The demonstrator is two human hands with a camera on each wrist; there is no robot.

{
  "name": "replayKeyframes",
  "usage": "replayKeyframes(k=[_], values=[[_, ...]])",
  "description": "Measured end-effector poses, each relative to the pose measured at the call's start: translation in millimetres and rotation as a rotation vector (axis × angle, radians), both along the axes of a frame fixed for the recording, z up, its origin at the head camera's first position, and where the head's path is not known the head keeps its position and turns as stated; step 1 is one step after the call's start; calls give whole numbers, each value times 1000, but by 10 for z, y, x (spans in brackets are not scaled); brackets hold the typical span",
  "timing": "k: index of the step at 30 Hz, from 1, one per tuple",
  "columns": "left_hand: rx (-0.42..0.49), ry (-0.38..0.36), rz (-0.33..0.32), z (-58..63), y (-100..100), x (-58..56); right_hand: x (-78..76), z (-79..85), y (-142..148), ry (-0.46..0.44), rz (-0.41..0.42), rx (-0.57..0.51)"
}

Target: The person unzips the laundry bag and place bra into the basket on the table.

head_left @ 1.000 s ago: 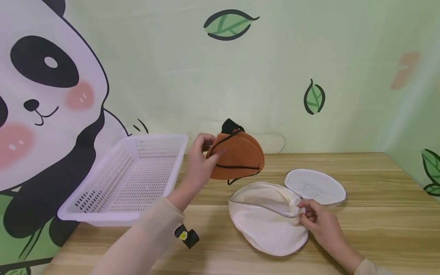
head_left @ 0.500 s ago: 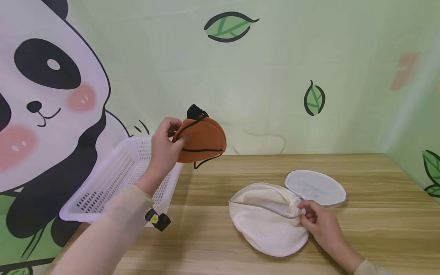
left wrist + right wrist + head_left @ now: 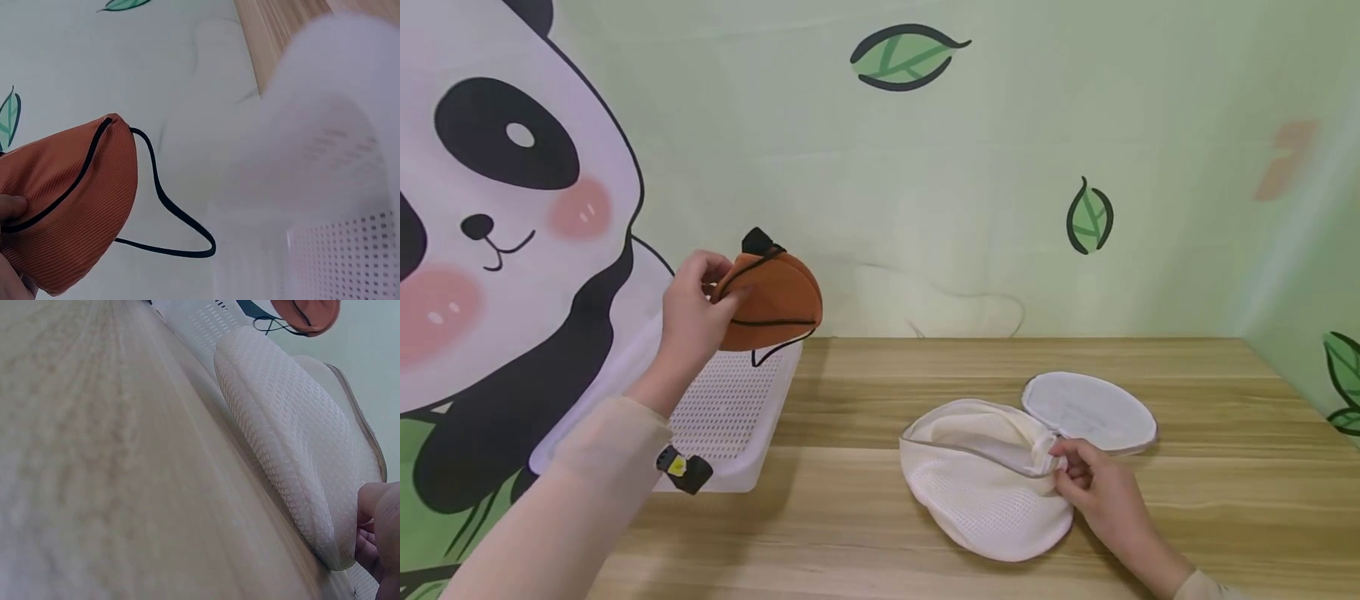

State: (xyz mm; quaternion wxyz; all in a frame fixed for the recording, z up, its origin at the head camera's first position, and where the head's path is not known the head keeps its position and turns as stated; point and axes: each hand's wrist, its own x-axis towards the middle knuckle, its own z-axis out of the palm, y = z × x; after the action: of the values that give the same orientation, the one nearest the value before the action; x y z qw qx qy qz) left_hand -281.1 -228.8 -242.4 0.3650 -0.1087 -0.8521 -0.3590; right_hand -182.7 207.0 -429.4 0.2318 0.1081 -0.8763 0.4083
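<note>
In the head view my left hand [image 3: 694,310] grips an orange bra [image 3: 778,302] with thin black straps, its cups folded together, raised above the white basket [image 3: 730,417]. The left wrist view shows the bra's ribbed cup [image 3: 81,206] with a loose strap loop hanging beside it, close to the basket's blurred rim. My right hand [image 3: 1101,483] pinches the zipped edge of a cream mesh laundry bag [image 3: 992,508] on the table. The bag's mouth gapes upward. In the right wrist view, the bag's mesh side [image 3: 287,437] stands beside my thumb and fingers.
A white oval piece with grey edging [image 3: 1090,410] lies on the wooden table [image 3: 1225,500] behind the bag, near or touching it. A printed panda-and-leaf backdrop [image 3: 955,192] rises along the table's back edge. My left forearm hides part of the basket.
My left hand has carried the orange bra leftward from behind the laundry bag to above the basket, rising at first. My right hand and the bag have stayed in place.
</note>
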Motion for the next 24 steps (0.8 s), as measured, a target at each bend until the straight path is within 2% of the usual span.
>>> replayKeyframes(k=[10,17,24], values=[[-38,-67,108,-192,-315,-36,-4,-4,3,-2,-8,6],[-59,-89,123,-356,-474,-25,-9,-12,-8,-12,-9,-1],[-91,-195,134,-501,-539,26,0,6,3,-34,-15,5]])
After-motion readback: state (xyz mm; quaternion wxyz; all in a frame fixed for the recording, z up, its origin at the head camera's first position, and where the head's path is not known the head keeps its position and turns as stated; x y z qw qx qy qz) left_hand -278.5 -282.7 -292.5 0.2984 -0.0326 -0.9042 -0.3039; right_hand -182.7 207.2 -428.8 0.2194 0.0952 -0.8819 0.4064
